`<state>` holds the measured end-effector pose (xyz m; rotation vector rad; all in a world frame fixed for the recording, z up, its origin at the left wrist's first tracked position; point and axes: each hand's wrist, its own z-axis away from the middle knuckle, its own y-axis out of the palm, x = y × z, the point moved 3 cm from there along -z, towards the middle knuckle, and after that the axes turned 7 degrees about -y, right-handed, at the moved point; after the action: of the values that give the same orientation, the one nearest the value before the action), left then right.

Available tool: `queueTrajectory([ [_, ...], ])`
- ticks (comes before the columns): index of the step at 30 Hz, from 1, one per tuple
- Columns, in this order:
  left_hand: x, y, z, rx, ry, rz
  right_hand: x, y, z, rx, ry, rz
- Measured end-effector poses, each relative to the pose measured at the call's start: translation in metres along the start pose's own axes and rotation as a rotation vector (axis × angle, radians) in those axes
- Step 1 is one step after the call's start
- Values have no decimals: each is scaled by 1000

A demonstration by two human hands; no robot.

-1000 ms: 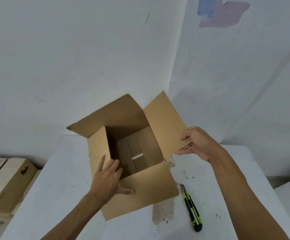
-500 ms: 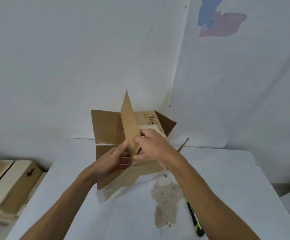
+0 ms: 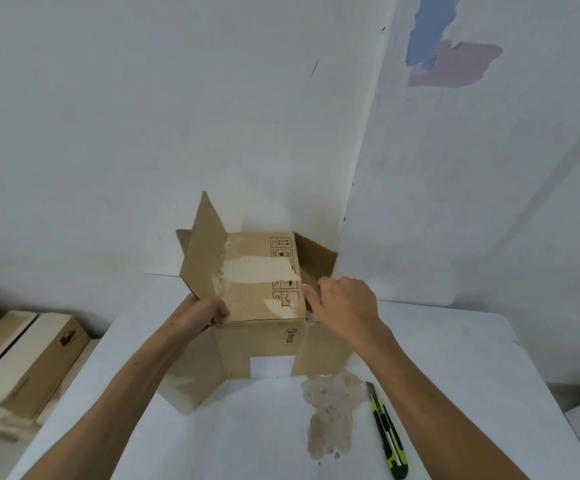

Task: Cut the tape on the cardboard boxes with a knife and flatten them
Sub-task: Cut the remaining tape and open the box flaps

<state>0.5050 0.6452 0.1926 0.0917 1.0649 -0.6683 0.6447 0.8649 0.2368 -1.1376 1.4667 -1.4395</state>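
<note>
- Cardboard box (image 3: 260,306), head view: sits on the white table (image 3: 454,358) near its far edge, close to the wall corner, tipped so a printed, tape-scarred panel faces up; flaps splay out at left, at right and toward the person.
- Handling, as a judgement: empty corrugated board, so light, stiff across the panels, weak along the creases; it should fold flat easily once the seams are free. Best hold looks like panel edges and corners, not the loose flaps, which bend.
- Left hand (image 3: 208,313): fingers curled round the box's near-left corner, at the foot of the upright flap (image 3: 205,251); forearm reaches in from lower left.
- Right hand (image 3: 345,306): fingers extended, fairly straight, tips touching the box's right edge, gripping nothing; forearm comes in from lower right.
- Knife (image 3: 387,434): green-and-black utility cutter lying on the table right of the right forearm, beside a brownish stain (image 3: 331,410); untouched by either hand.
- Off-table, lower left: pale wooden boxes (image 3: 21,368) stacked on the floor.
</note>
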Motion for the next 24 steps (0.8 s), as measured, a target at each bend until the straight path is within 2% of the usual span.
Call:
queueTrajectory([
  [1,-2,-4,-1,-35,18,-28,2,4,-1,31,8,-35],
  [3,-4,-8,-2,-95,51,-81,3,22,-3,193,82,-338],
  [5,-2,-11,-1,-127,66,-107,-1,41,0,435,250,-724],
  [7,1,-11,-2,-137,82,-81,-4,53,9,614,419,-984],
  [11,0,-14,-7,-178,58,-61,-7,71,11,674,490,-1107],
  [14,-2,-13,-7,-251,74,-97,-4,80,10,608,523,-1209],
  [18,-7,-18,-3,-440,159,-77,-4,74,13,450,648,-1247],
  [21,-9,-20,0,-567,188,-43,-20,68,17,165,740,-1303],
  [24,-9,-13,5,-711,276,-60,-35,59,23,-108,775,-1481],
])
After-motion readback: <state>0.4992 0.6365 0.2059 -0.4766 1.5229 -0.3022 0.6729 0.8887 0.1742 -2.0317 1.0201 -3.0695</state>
